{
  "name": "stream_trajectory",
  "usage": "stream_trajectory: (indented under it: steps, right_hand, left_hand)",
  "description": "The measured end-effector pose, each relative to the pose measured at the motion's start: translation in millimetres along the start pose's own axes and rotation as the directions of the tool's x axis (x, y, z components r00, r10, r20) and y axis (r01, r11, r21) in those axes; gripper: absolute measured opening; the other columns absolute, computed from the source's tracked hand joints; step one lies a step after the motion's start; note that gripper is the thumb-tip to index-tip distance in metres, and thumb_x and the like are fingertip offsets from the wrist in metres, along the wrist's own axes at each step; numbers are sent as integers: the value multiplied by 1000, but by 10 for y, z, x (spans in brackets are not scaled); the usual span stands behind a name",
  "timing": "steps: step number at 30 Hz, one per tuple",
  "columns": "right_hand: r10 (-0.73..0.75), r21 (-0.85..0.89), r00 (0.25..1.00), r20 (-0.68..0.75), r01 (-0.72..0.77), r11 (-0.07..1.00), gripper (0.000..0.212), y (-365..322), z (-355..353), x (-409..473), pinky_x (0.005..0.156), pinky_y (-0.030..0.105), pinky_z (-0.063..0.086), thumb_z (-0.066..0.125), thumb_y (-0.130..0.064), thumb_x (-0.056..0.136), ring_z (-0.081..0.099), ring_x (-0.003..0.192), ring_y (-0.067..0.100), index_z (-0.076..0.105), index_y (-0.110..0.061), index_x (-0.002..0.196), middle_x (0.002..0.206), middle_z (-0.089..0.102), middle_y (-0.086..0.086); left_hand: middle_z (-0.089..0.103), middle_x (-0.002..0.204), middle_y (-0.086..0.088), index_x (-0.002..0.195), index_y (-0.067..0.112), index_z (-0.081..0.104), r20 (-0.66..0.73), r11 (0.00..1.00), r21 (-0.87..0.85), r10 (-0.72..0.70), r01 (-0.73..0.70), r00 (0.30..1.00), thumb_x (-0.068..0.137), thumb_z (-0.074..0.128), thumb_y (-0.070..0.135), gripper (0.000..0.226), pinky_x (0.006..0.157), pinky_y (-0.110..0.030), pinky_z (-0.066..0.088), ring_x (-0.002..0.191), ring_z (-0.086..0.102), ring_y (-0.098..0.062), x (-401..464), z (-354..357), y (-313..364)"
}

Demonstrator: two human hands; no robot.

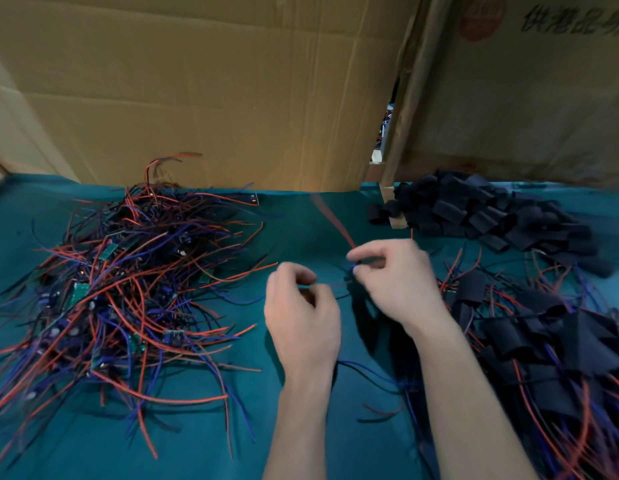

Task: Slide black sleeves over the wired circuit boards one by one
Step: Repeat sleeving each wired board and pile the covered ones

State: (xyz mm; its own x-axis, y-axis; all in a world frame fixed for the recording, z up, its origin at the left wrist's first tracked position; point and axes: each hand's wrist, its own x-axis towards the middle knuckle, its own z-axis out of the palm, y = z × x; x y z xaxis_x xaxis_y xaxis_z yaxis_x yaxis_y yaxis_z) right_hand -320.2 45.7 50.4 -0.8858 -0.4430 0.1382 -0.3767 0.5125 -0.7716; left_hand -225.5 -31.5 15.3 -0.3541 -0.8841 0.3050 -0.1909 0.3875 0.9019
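Pinching a bunch of thin wires (339, 226) at its fingertips, the right hand (394, 282) works mid-table; the left hand (301, 313) is curled, though I can't tell what it grips. Bare boards (128, 278) are piled left, empty black sleeves (481, 209) far right. The sleeves look light and floppy, so I'd hold one by the mouth.

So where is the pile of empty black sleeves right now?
In the head view, the empty black sleeves lie far right on the green cloth, against the cardboard wall.
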Motion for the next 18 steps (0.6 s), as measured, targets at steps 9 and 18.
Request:
stream_trajectory:
  steps: [9, 18]
  right_hand:
    - [-78, 582, 986, 149, -24, 813, 41, -117, -173, -30, 66, 24, 55, 61, 12, 79, 72, 72, 12, 81, -22, 67, 80, 79, 6]
    - [47, -45, 989, -143, -54, 997, 21, 72, -339, 442, 88, 33, 54, 68, -15, 80, 68, 95, 16, 78, -33, 79, 86, 77, -9]
  left_hand:
    - [72, 83, -12, 93, 12, 73, 538, 502, -658, -209, 562, 817, 103, 47, 32, 33, 55, -25, 56, 68, 72, -22, 1, 88, 118]
    - [67, 68, -6, 107, 3, 65, 552, 644, -577, -145, 502, 821, 106, 41, 16, 26, 48, -20, 50, 57, 67, -16, -4, 118, 108]
